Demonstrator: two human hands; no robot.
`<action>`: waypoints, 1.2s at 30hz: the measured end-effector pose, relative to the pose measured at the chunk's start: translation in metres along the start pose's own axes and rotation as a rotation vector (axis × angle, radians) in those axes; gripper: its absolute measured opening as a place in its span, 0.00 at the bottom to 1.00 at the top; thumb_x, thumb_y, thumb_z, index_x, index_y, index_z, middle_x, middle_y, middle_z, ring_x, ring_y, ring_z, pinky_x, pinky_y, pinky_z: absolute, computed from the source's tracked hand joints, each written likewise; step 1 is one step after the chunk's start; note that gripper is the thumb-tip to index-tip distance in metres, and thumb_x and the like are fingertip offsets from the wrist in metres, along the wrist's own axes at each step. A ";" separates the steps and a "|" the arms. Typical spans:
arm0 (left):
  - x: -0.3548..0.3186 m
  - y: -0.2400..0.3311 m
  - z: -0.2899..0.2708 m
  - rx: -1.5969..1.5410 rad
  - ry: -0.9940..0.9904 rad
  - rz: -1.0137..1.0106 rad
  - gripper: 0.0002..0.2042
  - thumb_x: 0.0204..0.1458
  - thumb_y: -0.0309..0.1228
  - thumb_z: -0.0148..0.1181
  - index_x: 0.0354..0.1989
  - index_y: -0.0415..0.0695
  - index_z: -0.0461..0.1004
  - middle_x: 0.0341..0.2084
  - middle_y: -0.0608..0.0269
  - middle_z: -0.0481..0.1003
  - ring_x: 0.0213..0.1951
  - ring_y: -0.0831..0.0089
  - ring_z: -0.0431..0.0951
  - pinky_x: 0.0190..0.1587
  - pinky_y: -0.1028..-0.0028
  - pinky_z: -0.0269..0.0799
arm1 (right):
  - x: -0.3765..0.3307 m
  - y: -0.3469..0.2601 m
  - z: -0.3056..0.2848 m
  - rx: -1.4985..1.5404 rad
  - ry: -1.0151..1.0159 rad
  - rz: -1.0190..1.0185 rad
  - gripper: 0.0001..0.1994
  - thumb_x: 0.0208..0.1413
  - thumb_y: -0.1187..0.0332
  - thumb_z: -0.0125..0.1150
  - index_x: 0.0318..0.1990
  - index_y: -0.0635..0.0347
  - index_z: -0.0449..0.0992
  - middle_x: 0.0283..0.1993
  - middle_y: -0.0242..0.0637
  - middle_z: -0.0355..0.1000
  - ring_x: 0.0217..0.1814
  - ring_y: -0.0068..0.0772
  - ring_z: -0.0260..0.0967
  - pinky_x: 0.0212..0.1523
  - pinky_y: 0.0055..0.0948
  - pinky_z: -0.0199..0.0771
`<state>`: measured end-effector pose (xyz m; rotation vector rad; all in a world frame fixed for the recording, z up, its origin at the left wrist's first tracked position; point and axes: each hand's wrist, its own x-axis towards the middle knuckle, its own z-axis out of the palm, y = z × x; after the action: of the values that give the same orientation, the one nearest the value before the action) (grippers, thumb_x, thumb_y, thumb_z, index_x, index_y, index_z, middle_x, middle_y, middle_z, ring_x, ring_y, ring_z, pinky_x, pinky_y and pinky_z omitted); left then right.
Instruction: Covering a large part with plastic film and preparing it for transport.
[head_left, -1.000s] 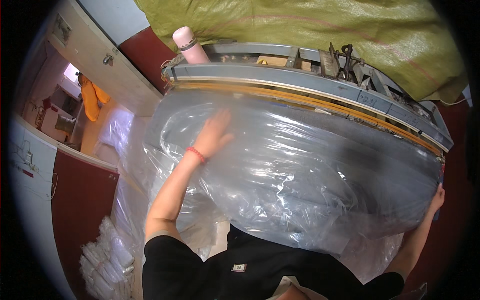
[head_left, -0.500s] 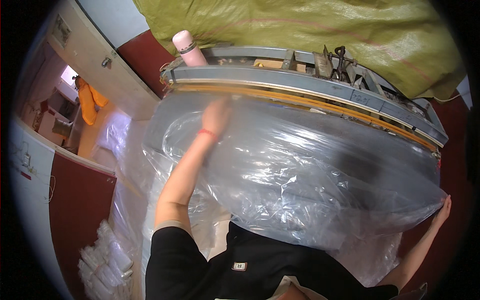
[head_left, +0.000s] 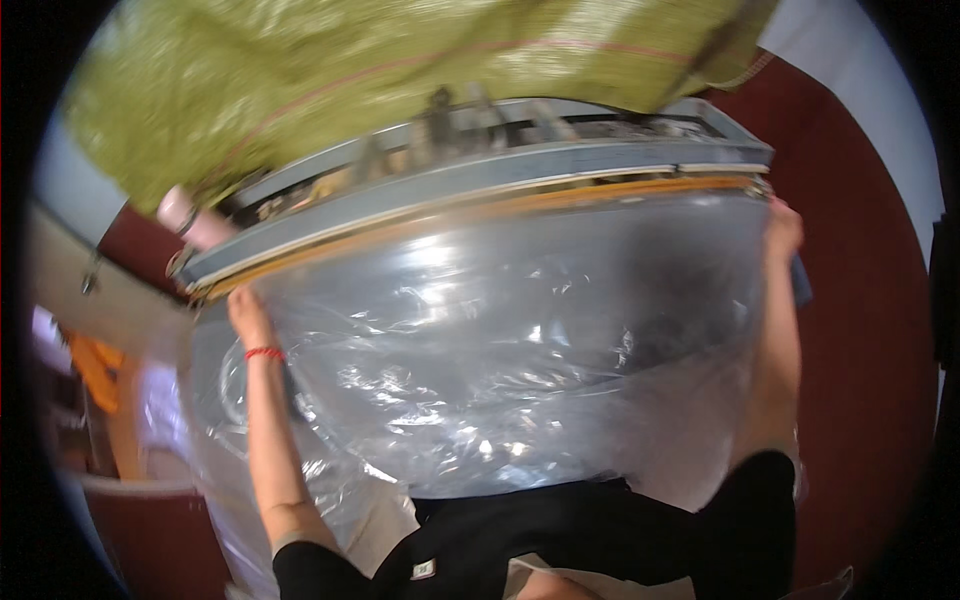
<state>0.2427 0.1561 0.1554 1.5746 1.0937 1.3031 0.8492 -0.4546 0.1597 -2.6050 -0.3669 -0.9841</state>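
Note:
A large clear plastic sheet (head_left: 500, 360) is stretched wide in front of me, its top edge laid along the orange strip of a long grey machine (head_left: 480, 185). My left hand (head_left: 245, 312), with a red band on the wrist, grips the sheet's upper left corner by the machine's left end. My right hand (head_left: 782, 228) holds the upper right corner at the machine's right end. Both arms are spread far apart. The sheet hangs down over my black top.
A big olive-green woven sack (head_left: 380, 70) lies behind the machine. A pink bottle (head_left: 190, 218) stands at its left end. More clear plastic (head_left: 215, 460) piles low on the left, beside a dark red panel (head_left: 150, 540). A dark red wall (head_left: 860, 330) is on the right.
My head has turned, so the machine now sits level and centred. My left hand slid from the middle of the sheet to its upper left corner; my right hand rose to the upper right corner.

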 end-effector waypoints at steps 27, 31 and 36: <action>0.050 -0.049 -0.004 -0.178 0.191 -0.062 0.04 0.51 0.28 0.43 0.29 0.42 0.63 0.20 0.66 0.67 0.20 0.80 0.66 0.20 0.81 0.64 | 0.004 -0.094 0.057 0.966 0.185 0.612 0.09 0.56 0.66 0.42 0.34 0.64 0.61 0.17 0.37 0.64 0.13 0.26 0.61 0.13 0.25 0.63; 0.063 -0.068 -0.023 -0.217 0.199 -0.048 0.03 0.51 0.28 0.43 0.30 0.43 0.63 0.21 0.67 0.68 0.21 0.81 0.66 0.20 0.81 0.64 | 0.003 -0.095 0.057 1.002 0.154 0.590 0.12 0.56 0.63 0.41 0.31 0.64 0.62 0.17 0.37 0.64 0.12 0.26 0.61 0.13 0.24 0.63; 0.047 -0.045 -0.013 -0.180 0.122 -0.076 0.03 0.50 0.28 0.44 0.30 0.45 0.65 0.19 0.70 0.66 0.20 0.82 0.64 0.20 0.84 0.60 | 0.002 -0.081 0.043 0.940 -0.018 0.373 0.19 0.54 0.57 0.48 0.25 0.68 0.72 0.21 0.36 0.69 0.21 0.21 0.65 0.25 0.22 0.64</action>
<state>0.2288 0.2155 0.1291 1.3233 1.0679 1.4197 0.8479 -0.3631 0.1479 -1.7302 -0.2445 -0.4760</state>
